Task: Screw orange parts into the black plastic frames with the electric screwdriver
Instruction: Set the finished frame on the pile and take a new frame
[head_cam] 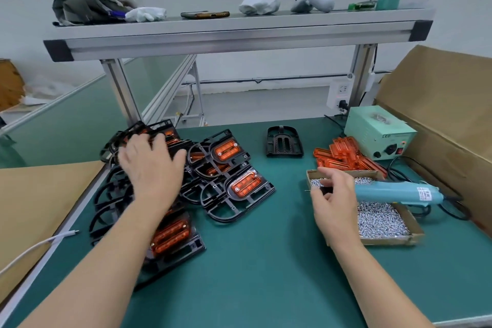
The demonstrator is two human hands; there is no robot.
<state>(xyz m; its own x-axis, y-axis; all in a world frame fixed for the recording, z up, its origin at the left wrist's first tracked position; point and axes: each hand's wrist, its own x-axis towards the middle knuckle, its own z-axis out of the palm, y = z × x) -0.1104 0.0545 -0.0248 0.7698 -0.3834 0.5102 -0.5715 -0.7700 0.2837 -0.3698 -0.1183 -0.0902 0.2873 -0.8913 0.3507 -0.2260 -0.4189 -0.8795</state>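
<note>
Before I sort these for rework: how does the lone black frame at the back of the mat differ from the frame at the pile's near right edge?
The lone black frame holds no orange part; the pile-edge frame has an orange part seated in it. The lone black frame lies apart on the green mat; the pile-edge frame overlaps its neighbours. Both are black plastic.
</note>
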